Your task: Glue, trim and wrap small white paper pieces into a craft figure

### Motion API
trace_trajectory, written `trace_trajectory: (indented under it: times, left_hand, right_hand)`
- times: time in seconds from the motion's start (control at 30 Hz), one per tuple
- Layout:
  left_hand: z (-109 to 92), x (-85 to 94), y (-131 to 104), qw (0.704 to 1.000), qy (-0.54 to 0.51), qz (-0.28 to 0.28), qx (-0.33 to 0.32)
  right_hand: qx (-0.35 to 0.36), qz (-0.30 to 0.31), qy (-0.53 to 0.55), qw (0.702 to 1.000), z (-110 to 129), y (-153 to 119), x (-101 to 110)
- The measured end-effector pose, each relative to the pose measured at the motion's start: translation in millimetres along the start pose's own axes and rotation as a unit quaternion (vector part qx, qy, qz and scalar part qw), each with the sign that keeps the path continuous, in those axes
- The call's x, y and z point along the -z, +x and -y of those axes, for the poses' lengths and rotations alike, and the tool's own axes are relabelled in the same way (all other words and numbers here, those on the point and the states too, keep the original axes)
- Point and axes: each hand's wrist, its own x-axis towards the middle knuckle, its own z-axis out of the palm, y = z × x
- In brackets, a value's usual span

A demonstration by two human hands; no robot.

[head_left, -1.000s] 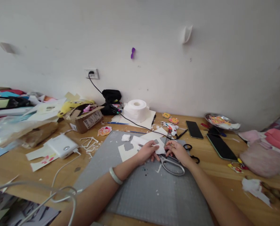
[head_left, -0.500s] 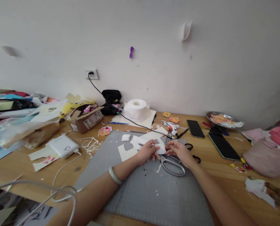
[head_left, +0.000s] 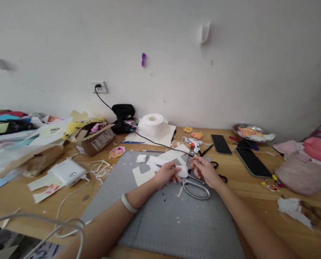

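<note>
Over the grey cutting mat [head_left: 176, 223], my left hand [head_left: 169, 173] is closed on a small white piece [head_left: 182, 171] between thumb and fingers. My right hand [head_left: 203, 169] is just right of that piece, its fingers bent together; whatever may be between them is too small to make out. Grey-handled scissors [head_left: 196, 189] lie on the mat below both hands. Cream cut paper [head_left: 142, 176] and a small white pad [head_left: 141, 158] lie beyond my left hand. A second pair of scissors with black handles [head_left: 223, 178] shows partly behind my right hand.
A white tissue roll [head_left: 152, 126] stands at the back on paper. Two phones [head_left: 221, 144] and a metal dish [head_left: 253, 132] are at the right. On the left sit a white power bank [head_left: 71, 172] with a looping cable and an open cardboard box [head_left: 95, 140].
The view has shifted slightly, so the scene sits further left. My right hand has moved slightly away from the white piece, which stays in my left hand.
</note>
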Motion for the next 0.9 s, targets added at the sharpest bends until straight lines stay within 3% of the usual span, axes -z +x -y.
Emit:
trace_trajectory:
  times: [0.23,0.37,0.57,0.73,0.9]
  left_hand:
    - [-1.1,-0.9,0.0,1.000,-0.004,0.003,0.002]
    - [-2.6,-2.0,0.1,1.000,-0.015,-0.013,0.004]
    - [-3.8,-2.6,1.0,1.000,-0.020,-0.015,0.010]
    - [-2.4,-0.5,0.9,1.000,-0.026,-0.010,0.015]
    - [1.8,1.7,2.7,0.999,-0.032,-0.017,0.021]
  right_hand:
    - [-0.025,-0.007,-0.048,0.998,3.0,-0.3,-0.9]
    - [-0.029,-0.055,-0.141,0.988,11.2,8.5,7.6]
    - [-0.009,-0.184,-0.341,0.922,38.0,55.6,36.0]
    - [-0.062,-0.183,-0.422,0.886,43.9,98.0,33.8]
    - [-0.063,-0.146,-0.400,0.903,37.4,116.9,29.6]
